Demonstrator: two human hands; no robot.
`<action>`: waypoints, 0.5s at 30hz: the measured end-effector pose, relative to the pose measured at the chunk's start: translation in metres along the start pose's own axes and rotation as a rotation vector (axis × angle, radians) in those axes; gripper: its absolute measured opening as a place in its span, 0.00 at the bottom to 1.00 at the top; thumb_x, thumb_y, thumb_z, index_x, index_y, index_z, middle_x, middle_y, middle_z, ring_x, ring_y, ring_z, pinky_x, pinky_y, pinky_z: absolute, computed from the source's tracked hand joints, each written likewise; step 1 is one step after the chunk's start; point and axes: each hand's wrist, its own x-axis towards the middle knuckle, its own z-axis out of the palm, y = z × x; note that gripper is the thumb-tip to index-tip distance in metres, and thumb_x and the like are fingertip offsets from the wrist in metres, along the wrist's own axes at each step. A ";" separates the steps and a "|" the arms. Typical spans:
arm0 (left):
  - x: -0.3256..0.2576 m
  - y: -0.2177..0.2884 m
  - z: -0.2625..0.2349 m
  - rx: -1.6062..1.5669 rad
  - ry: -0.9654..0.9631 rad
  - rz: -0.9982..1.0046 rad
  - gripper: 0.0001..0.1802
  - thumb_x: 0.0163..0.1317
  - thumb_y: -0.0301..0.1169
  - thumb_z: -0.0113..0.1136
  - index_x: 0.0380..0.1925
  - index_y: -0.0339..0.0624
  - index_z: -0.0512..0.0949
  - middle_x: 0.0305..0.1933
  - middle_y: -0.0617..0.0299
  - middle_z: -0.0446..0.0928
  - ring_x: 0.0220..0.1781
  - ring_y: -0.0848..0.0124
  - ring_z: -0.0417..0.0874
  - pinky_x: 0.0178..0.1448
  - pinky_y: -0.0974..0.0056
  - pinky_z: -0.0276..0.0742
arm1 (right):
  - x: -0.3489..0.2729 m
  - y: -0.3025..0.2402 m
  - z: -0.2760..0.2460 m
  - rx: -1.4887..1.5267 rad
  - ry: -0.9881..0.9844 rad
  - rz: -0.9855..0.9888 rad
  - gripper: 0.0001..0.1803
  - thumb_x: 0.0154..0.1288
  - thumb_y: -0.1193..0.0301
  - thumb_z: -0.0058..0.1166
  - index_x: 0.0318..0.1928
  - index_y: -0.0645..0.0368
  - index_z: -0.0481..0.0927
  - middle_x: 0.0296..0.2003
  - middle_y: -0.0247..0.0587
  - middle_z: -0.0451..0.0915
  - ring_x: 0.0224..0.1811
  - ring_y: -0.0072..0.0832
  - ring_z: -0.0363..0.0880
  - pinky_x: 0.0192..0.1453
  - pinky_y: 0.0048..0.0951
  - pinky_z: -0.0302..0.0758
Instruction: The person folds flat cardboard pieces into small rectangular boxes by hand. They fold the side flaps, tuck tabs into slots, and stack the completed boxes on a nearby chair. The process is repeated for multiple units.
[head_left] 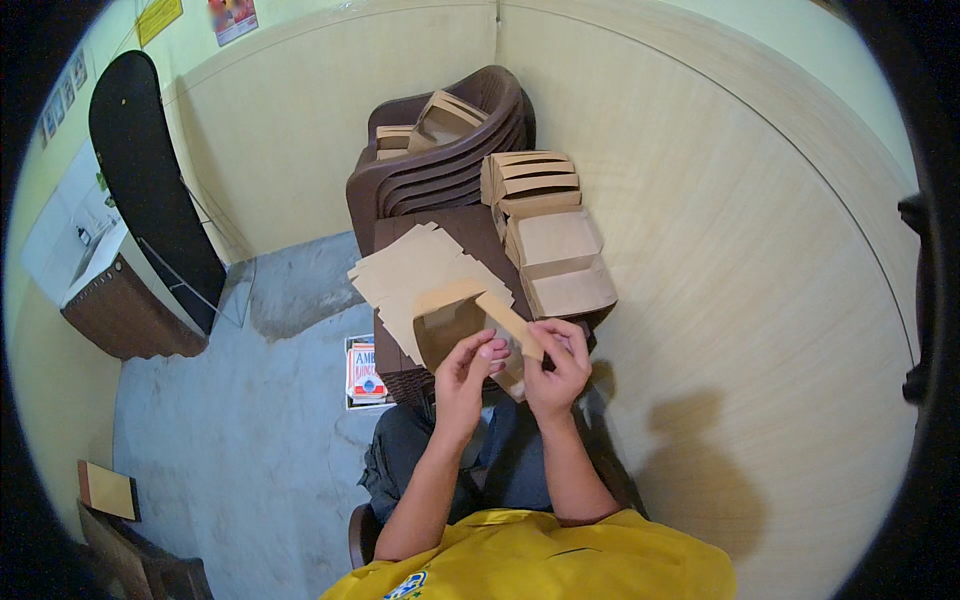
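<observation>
**Half-folded box held over the table**

I see both hands pinching a half-folded brown cardboard box (470, 325): left hand (465, 375) on its near wall, right hand (558, 368) on a flap (510, 320) whose long axis runs from upper left down to lower right. Flat blanks (405, 275) lie beneath.

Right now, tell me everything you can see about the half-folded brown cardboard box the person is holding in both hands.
The half-folded brown cardboard box is plain, unprinted kraft card, only partly formed: its hollow opens toward the camera and one long flap slants down to the right. The left hand pinches its lower edge, and the right hand grips the end of the flap. It is held above the person's lap, just in front of a fanned stack of flat brown card blanks on the dark brown table.
</observation>
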 end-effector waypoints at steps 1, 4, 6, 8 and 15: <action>0.003 0.001 0.002 0.018 0.017 -0.033 0.21 0.80 0.32 0.62 0.66 0.31 0.79 0.58 0.54 0.86 0.59 0.67 0.88 0.63 0.62 0.84 | -0.003 -0.005 0.002 0.014 -0.005 -0.021 0.19 0.56 0.85 0.66 0.49 0.60 0.93 0.48 0.48 0.85 0.47 0.39 0.88 0.50 0.34 0.86; 0.009 0.006 0.007 0.048 -0.011 -0.016 0.20 0.78 0.30 0.66 0.64 0.31 0.80 0.55 0.61 0.84 0.55 0.73 0.85 0.63 0.65 0.82 | -0.007 -0.017 0.005 0.055 -0.095 -0.053 0.21 0.55 0.85 0.68 0.51 0.61 0.93 0.49 0.48 0.85 0.47 0.39 0.88 0.50 0.34 0.88; 0.008 0.008 0.008 0.119 -0.084 0.035 0.20 0.77 0.29 0.67 0.64 0.32 0.80 0.56 0.63 0.81 0.58 0.73 0.83 0.62 0.66 0.81 | -0.006 -0.019 0.003 0.099 -0.162 -0.053 0.21 0.57 0.79 0.67 0.53 0.64 0.92 0.50 0.50 0.84 0.50 0.39 0.88 0.52 0.36 0.89; 0.006 0.008 0.006 0.179 -0.138 0.109 0.20 0.76 0.26 0.67 0.65 0.33 0.80 0.57 0.63 0.78 0.60 0.72 0.81 0.62 0.67 0.80 | -0.003 -0.016 -0.004 0.221 -0.212 -0.055 0.21 0.59 0.75 0.65 0.54 0.65 0.91 0.52 0.51 0.83 0.50 0.40 0.88 0.52 0.35 0.89; 0.007 0.011 -0.006 0.582 -0.383 0.243 0.33 0.70 0.17 0.63 0.76 0.37 0.73 0.54 0.56 0.72 0.56 0.69 0.77 0.59 0.68 0.76 | -0.008 -0.007 -0.008 0.425 -0.284 0.497 0.15 0.67 0.70 0.74 0.48 0.65 0.85 0.51 0.46 0.85 0.50 0.26 0.85 0.50 0.28 0.88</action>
